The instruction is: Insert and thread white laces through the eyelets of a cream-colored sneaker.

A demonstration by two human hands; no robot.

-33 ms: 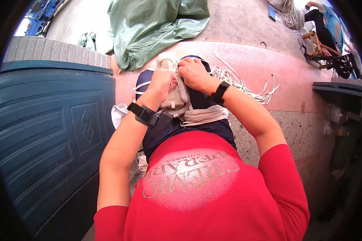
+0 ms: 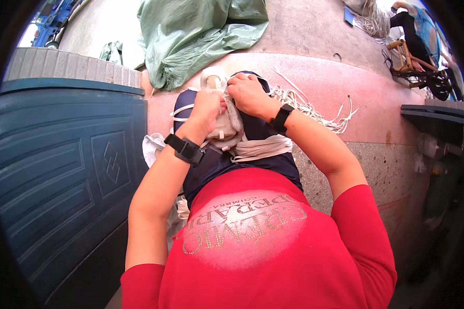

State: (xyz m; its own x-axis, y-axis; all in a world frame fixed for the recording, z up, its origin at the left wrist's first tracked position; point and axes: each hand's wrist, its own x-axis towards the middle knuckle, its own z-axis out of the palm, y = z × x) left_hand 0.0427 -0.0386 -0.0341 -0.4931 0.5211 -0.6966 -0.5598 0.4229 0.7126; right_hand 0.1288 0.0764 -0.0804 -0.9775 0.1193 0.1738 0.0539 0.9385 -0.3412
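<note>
A beige and white shoe [image 2: 225, 126] lies lengthwise on my lap, its rounded far end showing beyond my hands. My left hand [image 2: 207, 109] is closed over the shoe's left side. A white shoelace [image 2: 182, 108] loops out to the left from it, and the fingers appear to pinch this lace. My right hand [image 2: 248, 93] has its fingers curled down at the shoe's far right side, close to the left fingertips. Whatever lies under the right fingertips is hidden. A flat bundle of off-white laces [image 2: 263, 148] rests across my right thigh.
A tangle of white laces [image 2: 314, 110] spreads beyond my right knee. Green sheeting [image 2: 201, 38] is heaped on the floor ahead. A dark blue panelled door [image 2: 67, 149] stands close on the left. At the far right are a wooden-framed item [image 2: 410, 62] and a dark ledge [image 2: 435, 116].
Almost nothing differs. My left wrist has shifted very slightly to the right; both hands stay at the shoe.
</note>
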